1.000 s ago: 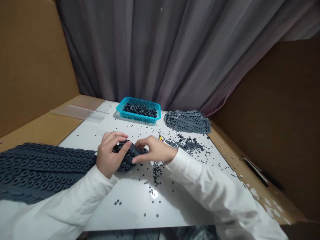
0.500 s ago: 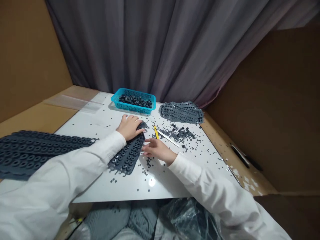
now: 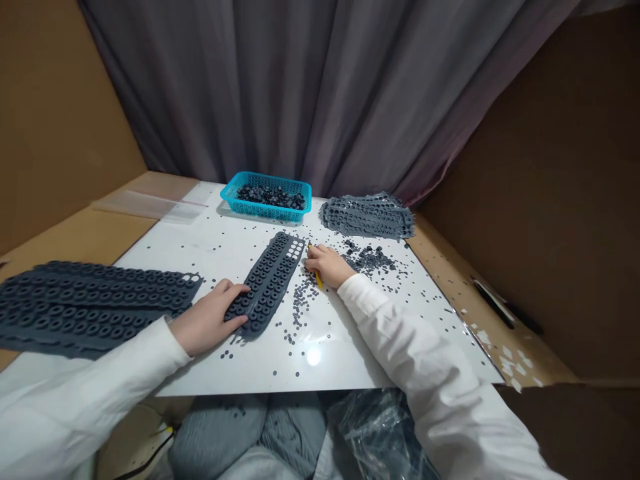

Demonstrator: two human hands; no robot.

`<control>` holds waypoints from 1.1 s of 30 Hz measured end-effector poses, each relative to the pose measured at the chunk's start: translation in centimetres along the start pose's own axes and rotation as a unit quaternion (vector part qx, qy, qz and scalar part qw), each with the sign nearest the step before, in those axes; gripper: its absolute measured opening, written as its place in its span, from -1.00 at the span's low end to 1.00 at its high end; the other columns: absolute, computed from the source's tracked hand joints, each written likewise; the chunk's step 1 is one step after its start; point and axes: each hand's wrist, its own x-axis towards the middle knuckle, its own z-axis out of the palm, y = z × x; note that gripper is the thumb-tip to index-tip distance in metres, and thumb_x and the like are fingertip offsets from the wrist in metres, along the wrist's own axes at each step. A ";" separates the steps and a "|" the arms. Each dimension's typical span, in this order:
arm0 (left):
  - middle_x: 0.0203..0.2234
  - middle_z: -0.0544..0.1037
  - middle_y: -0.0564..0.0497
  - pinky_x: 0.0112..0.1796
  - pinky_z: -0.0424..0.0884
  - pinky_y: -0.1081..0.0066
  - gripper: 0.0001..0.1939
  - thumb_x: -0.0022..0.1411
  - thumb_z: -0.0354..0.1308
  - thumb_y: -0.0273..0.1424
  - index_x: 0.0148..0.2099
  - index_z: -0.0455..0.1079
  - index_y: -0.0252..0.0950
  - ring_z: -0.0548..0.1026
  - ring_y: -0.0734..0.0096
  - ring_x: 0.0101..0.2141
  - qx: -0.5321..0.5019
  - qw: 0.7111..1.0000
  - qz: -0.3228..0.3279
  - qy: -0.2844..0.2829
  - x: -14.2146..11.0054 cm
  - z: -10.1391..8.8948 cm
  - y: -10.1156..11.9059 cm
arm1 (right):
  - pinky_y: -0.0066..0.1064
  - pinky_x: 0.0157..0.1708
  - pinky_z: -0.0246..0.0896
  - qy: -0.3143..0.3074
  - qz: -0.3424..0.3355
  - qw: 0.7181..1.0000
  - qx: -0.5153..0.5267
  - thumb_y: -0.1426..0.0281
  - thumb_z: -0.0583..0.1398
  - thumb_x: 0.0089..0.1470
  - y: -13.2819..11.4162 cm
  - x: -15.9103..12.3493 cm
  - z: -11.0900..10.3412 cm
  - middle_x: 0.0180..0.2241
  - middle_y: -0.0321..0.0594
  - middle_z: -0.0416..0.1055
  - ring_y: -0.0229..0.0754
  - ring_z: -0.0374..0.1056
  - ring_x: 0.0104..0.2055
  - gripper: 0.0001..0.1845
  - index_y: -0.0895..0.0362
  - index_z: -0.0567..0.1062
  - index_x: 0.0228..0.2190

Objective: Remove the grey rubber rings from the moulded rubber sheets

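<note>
A dark grey rubber sheet (image 3: 273,283) with rows of raised rings lies slantwise on the white tabletop. White shows through several holes at its far right corner. My left hand (image 3: 213,317) grips its near left end, thumb and fingers on the rings. Right of the sheet, my right hand (image 3: 327,265) is closed round a slim yellow tool (image 3: 319,280) with a dark tip, mostly hidden by the fingers. Small black discs (image 3: 303,300) are scattered between the sheet and my right wrist. A stack of similar ringed sheets (image 3: 95,307) lies at the left.
A blue basket (image 3: 267,212) of small black pieces stands at the back. To its right lies a pile of grey perforated sheets (image 3: 367,217), with a heap of black bits (image 3: 373,259) before it. Clear plastic bags (image 3: 155,203) lie back left. Cardboard walls (image 3: 540,200) flank the table.
The sheet was bent up in both hands, then laid flat. My left hand has moved from its far end to its near end. My right hand has let go and taken the yellow tool.
</note>
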 end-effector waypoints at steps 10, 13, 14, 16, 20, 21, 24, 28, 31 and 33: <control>-0.55 0.39 0.07 -0.43 0.26 0.39 -0.67 0.10 0.05 -0.20 -0.13 0.29 -0.28 0.40 0.32 -0.49 -0.033 0.996 -0.033 -0.078 -1.6 0.4 3.2 | -0.37 -0.42 0.20 0.290 0.205 0.820 0.448 0.30 0.02 0.10 -0.7 0.8 -1.6 -0.45 -0.31 0.23 -0.27 0.23 -0.47 -0.87 0.10 0.21 -0.33; -0.54 0.43 0.04 -0.44 0.24 0.37 -0.68 0.10 0.05 -0.16 -0.17 0.33 -0.26 0.41 0.29 -0.48 0.036 0.998 -0.009 -0.053 -0.1 -1.3 3.3 | -0.43 -0.57 0.19 0.313 0.262 0.720 0.561 0.23 0.04 0.07 -2.5 1.2 -1.8 -0.50 -0.35 0.24 -0.33 0.22 -0.60 -0.79 0.11 0.25 -0.32; -0.51 0.45 0.02 -0.42 0.25 0.37 -0.68 0.10 0.05 -0.16 -0.18 0.34 -0.26 0.42 0.28 -0.46 0.055 0.998 0.008 -0.034 1.0 -1.8 3.1 | -0.45 -0.60 0.17 0.305 0.264 0.713 0.573 0.24 0.05 0.05 -3.1 1.3 -1.8 -0.51 -0.35 0.25 -0.34 0.22 -0.61 -0.79 0.12 0.28 -0.33; -0.41 0.47 -0.02 -0.37 0.28 0.36 -0.71 0.12 0.04 -0.20 -0.18 0.35 -0.27 0.43 0.27 -0.39 0.072 0.996 0.046 -0.004 3.8 -2.3 2.4 | -0.49 -0.62 0.13 0.292 0.255 0.725 0.569 0.27 0.07 0.04 -4.1 1.5 -1.5 -0.53 -0.36 0.27 -0.36 0.20 -0.63 -0.82 0.13 0.31 -0.35; -0.32 0.48 -0.09 -0.21 0.31 0.31 -0.76 0.08 0.08 -0.28 -0.24 0.40 -0.31 0.42 0.21 -0.24 0.089 0.988 0.123 0.038 9.6 -1.6 1.2 | -0.51 -0.61 0.09 0.284 0.243 0.753 0.541 0.33 0.05 0.05 -4.8 1.6 -0.7 -0.54 -0.37 0.27 -0.38 0.18 -0.62 -0.86 0.14 0.31 -0.36; -0.32 0.48 -0.09 -0.20 0.31 0.30 -0.77 0.08 0.08 -0.30 -0.25 0.40 -0.32 0.42 0.21 -0.24 0.086 0.987 0.133 0.038 10.8 -1.3 1.1 | -0.51 -0.60 0.09 0.281 0.241 0.755 0.542 0.33 0.04 0.05 -4.8 1.5 -0.6 -0.54 -0.37 0.27 -0.38 0.18 -0.62 -0.86 0.13 0.31 -0.36; -0.35 0.48 -0.08 -0.20 0.31 0.32 -0.78 0.09 0.07 -0.33 -0.27 0.42 -0.34 0.42 0.25 -0.27 0.070 0.984 0.159 0.027 13.2 -0.5 0.9 | -0.50 -0.57 0.10 0.272 0.235 0.766 0.533 0.34 0.00 0.07 -4.5 1.4 -0.5 -0.50 -0.36 0.29 -0.37 0.18 -0.61 -0.85 0.13 0.30 -0.34; -0.40 0.48 -0.03 -0.25 0.32 0.38 -0.80 0.08 0.08 -0.36 -0.28 0.45 -0.33 0.43 0.33 -0.34 0.048 0.978 0.202 -0.001 14.4 -0.2 0.8 | -0.46 -0.47 0.12 0.215 0.245 0.832 0.449 0.40 0.05 0.00 -4.5 1.2 -0.3 -0.50 -0.34 0.31 -0.32 0.20 -0.53 -0.88 0.14 0.35 -0.38; -0.41 0.48 -0.02 -0.24 0.32 0.39 -0.82 0.08 0.09 -0.38 -0.28 0.46 -0.32 0.43 0.35 -0.33 0.039 0.973 0.225 -0.020 14.7 -0.2 0.5 | -0.46 -0.47 0.12 0.156 0.254 0.836 0.460 0.42 0.07 -0.06 -4.8 0.9 0.4 -0.58 -0.36 0.28 -0.29 0.22 -0.50 -0.94 0.14 0.34 -0.48; -0.40 0.49 -0.03 -0.24 0.31 0.39 -0.81 0.09 0.10 -0.38 -0.26 0.47 -0.33 0.44 0.34 -0.32 0.025 0.971 0.238 -0.028 14.8 -0.3 0.3 | -0.47 -0.50 0.14 0.157 0.271 0.803 0.507 0.42 0.05 -0.05 -5.0 0.7 1.1 -0.59 -0.36 0.29 -0.29 0.23 -0.53 -0.95 0.12 0.30 -0.49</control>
